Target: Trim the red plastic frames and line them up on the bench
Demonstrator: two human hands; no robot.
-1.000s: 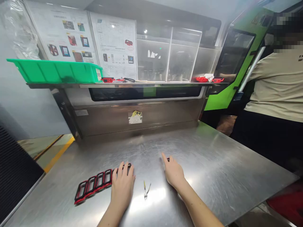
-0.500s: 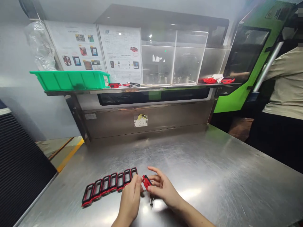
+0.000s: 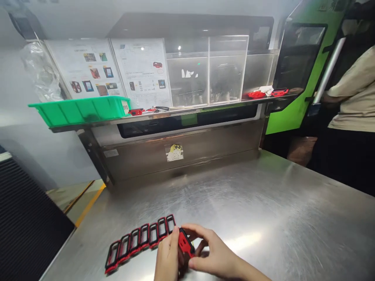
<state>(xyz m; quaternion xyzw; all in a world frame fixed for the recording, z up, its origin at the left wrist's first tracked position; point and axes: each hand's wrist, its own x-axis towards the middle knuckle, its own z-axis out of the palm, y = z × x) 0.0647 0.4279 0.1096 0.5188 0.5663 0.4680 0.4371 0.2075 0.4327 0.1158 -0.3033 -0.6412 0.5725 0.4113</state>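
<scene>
Both my hands meet at the near edge of the steel table around one small red and black plastic frame. My left hand pinches its left side with thumb and fingers. My right hand curls round it from the right, fingers on top. Just to the left lies a row of several identical red and black frames, overlapping like tiles, its right end touching my left hand.
A raised shelf carries a green bin, small red parts and more red parts with a white cloth. Instruction sheets hang behind. Another person in a beige shirt stands at the green machine, right.
My hands left the table flat position, the right picked up a red and black frame, and both now hold it together beside the row. The view shifted down and left.
</scene>
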